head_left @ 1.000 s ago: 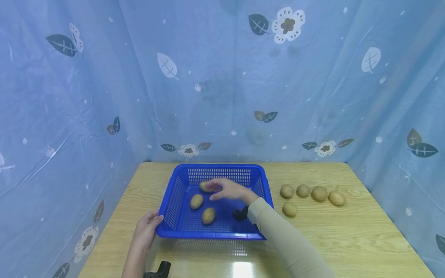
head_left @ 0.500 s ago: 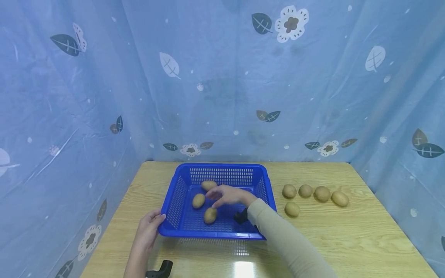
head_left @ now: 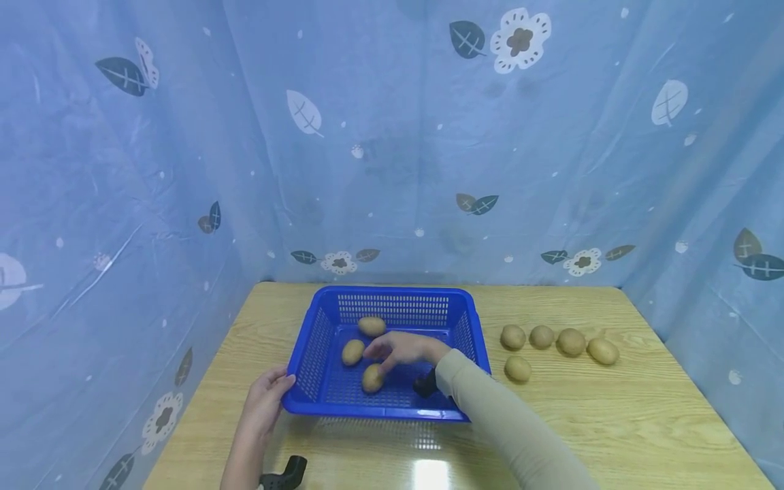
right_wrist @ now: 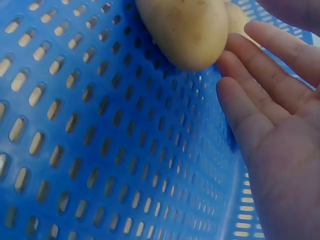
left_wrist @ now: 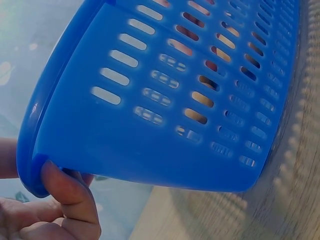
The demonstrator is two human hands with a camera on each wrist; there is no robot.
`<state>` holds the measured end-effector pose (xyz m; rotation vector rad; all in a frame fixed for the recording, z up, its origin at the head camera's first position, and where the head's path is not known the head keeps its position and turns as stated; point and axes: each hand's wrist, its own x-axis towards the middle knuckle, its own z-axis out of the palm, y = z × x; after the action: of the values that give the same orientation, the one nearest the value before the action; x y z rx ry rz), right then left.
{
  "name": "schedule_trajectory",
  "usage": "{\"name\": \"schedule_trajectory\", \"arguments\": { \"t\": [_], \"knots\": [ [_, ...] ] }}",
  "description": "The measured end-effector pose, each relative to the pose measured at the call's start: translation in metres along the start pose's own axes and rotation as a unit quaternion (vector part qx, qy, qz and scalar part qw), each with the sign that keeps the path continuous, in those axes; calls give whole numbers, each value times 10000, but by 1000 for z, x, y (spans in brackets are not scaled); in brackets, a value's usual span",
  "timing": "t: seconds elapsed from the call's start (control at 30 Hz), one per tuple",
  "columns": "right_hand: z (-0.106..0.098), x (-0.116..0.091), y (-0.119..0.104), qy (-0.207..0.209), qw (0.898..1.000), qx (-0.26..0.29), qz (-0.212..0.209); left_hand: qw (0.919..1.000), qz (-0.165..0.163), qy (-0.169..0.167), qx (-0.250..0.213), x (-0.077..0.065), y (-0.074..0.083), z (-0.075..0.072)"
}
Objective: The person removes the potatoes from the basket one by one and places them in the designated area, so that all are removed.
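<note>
A blue slotted plastic basket stands on the table with three potatoes lying on its floor: a back potato, a middle potato and a front potato. My left hand grips the rim at the basket's front left corner; the left wrist view shows the thumb on that corner. Inside the basket my right hand hovers beside the middle and front potatoes, its thumb partly over the front one. Seen from the right wrist, the right hand has extended fingers, close to a potato.
Right of the basket, several more potatoes lie on the wooden table, among them a nearer potato and a far-right potato. A blue patterned curtain surrounds the table at the back and sides.
My right hand has moved from over the back potato toward the front one, uncovering the back potato. My left hand keeps its grip on the rim. The head view has shifted slightly.
</note>
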<state>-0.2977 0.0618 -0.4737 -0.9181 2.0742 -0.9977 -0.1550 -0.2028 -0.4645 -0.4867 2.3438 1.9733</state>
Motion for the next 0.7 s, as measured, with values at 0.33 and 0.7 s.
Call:
{"name": "schedule_trajectory", "arguments": {
  "t": [0.33,0.7],
  "knots": [
    [5,5,6,-208,9995,212,104,10000,-9,-1,15,0,0,1],
    [10,8,5,-239,9995,-110,166,10000,43,28,12,-2,1,1]
  ]
}}
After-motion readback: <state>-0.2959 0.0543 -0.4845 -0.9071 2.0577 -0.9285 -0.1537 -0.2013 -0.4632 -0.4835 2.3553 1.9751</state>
